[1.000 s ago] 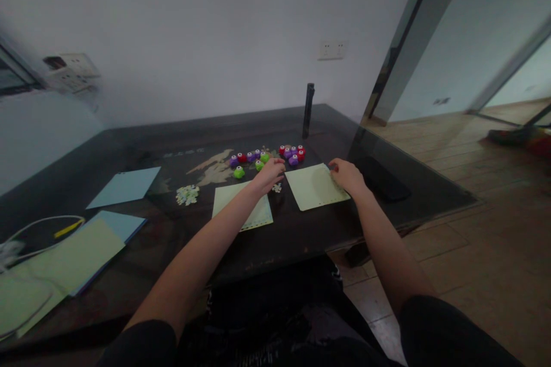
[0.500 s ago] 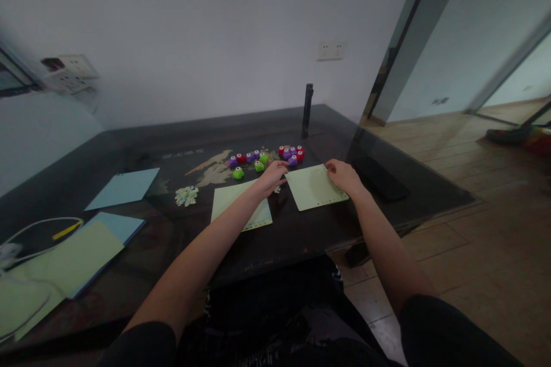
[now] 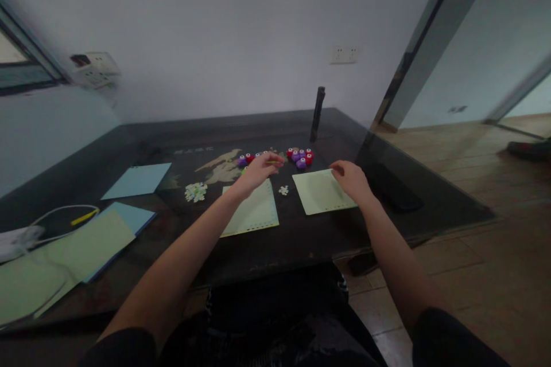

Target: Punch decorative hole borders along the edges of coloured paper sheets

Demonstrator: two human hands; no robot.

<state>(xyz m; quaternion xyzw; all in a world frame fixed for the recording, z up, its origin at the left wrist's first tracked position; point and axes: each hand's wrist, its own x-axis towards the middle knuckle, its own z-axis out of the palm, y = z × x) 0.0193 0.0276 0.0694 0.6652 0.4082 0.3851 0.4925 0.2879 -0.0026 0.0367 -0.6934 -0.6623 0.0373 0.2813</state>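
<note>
My left hand (image 3: 260, 173) hovers above the far edge of the left pale-green sheet of paper (image 3: 253, 212), fingers stretched out and thumb apart. Behind it stands a row of small purple, red and green toys with eye-like tops, partly hidden by the hand; a bit of green shows by the fingertips. At the far right corner of the right pale-green sheet (image 3: 321, 192) is my right hand (image 3: 349, 179), its fingers loosely bent with a gap at the thumb. Between the sheets lies a small heap of pale puzzle-like pieces (image 3: 283, 190).
Red and purple toys (image 3: 301, 157) cluster beyond the right sheet. A larger heap of pale pieces (image 3: 196, 191) lies left. A black upright stick (image 3: 317, 114) stands at the back. Blue sheets (image 3: 138, 180), a white cable and a power strip (image 3: 19, 241) occupy the table's left side.
My left hand has left the near side of the right sheet's far-left corner and moved left, uncovering the small heap. My right hand stays by its sheet. The view has shifted slightly.
</note>
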